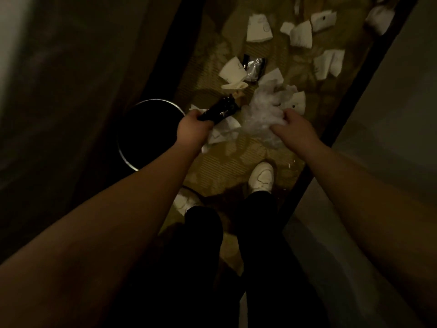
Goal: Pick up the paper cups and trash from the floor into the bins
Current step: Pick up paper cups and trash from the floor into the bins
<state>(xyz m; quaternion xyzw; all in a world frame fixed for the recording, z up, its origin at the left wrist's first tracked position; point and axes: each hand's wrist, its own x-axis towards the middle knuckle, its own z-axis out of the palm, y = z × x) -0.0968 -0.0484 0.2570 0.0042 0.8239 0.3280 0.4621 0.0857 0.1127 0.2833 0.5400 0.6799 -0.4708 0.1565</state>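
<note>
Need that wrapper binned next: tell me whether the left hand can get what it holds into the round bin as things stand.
Probably yes. The left hand grips the dark wrapper just beside the round bin, whose open mouth faces up with nothing visible across it. The bin's inside is too dark to judge.

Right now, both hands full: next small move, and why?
Probably swing the left hand left and drop its black wrapper into the bin. The open bin sits right beside that hand; the right hand with clear plastic is farther away.
</note>
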